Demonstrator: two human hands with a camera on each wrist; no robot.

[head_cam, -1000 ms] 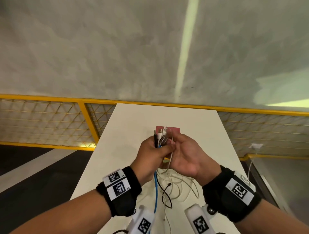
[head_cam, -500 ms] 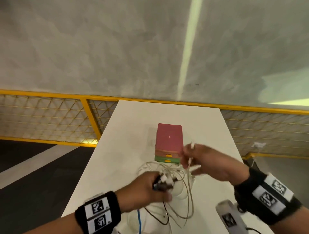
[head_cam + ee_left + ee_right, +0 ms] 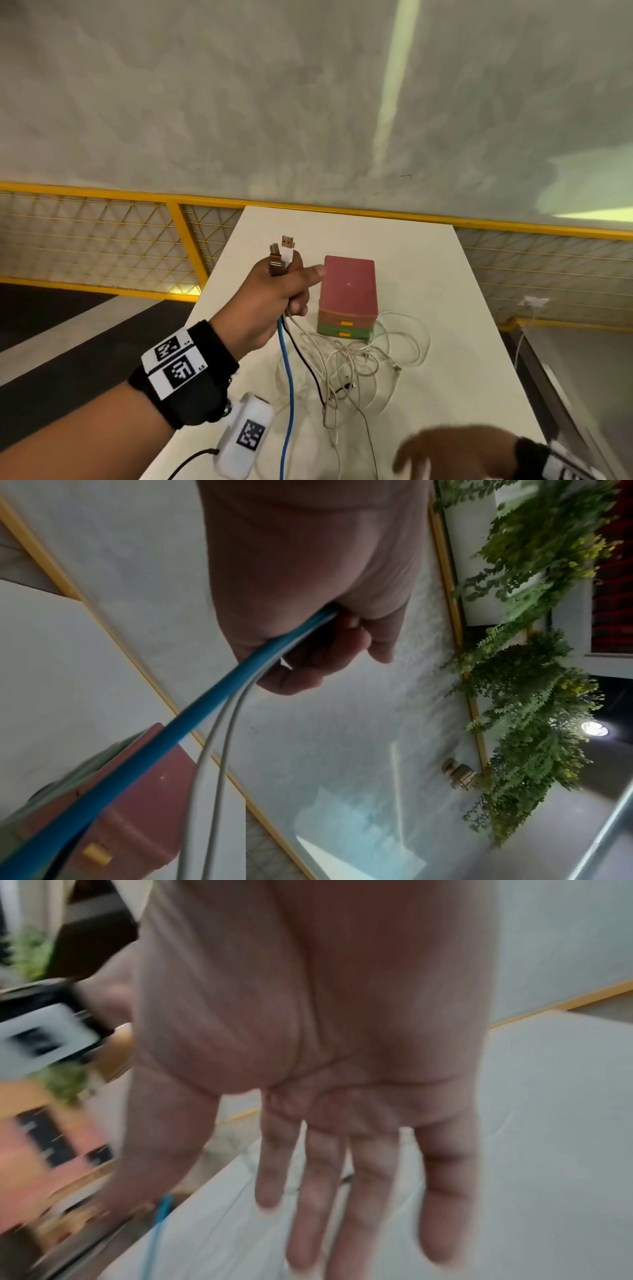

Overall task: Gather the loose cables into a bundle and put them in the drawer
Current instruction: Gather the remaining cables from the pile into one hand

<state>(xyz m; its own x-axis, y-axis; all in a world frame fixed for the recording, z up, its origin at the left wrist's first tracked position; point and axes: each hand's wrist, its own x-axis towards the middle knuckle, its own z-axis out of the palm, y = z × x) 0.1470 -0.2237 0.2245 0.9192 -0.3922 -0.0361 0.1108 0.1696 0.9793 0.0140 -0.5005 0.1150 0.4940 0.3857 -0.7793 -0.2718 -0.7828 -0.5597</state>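
Observation:
My left hand [image 3: 286, 286] is raised above the white table [image 3: 445, 377] and grips the plug ends of several cables; USB plugs [image 3: 282, 253] stick up out of the fist. A blue cable [image 3: 289, 394], a black one and white ones hang from it to a loose tangle of white cables [image 3: 363, 359] lying in front of the small drawer box [image 3: 347, 294]. The box has a red top, a green lower drawer and yellow handles; both drawers look closed. In the left wrist view the fingers [image 3: 308, 653] curl round the blue cable [image 3: 192, 721]. My right hand [image 3: 442, 452] is blurred near the front edge, fingers [image 3: 342, 1191] spread straight, holding nothing.
A yellow railing with wire mesh [image 3: 102, 240] runs behind the table, with a grey floor far below it. The table's left edge drops to a dark floor [image 3: 68, 342]. A white cable hangs from a socket [image 3: 532, 303] at the right.
My left hand has lifted the plug ends up and to the left of the drawer box. My right hand has let go of a white cable and dropped toward the table's front edge.

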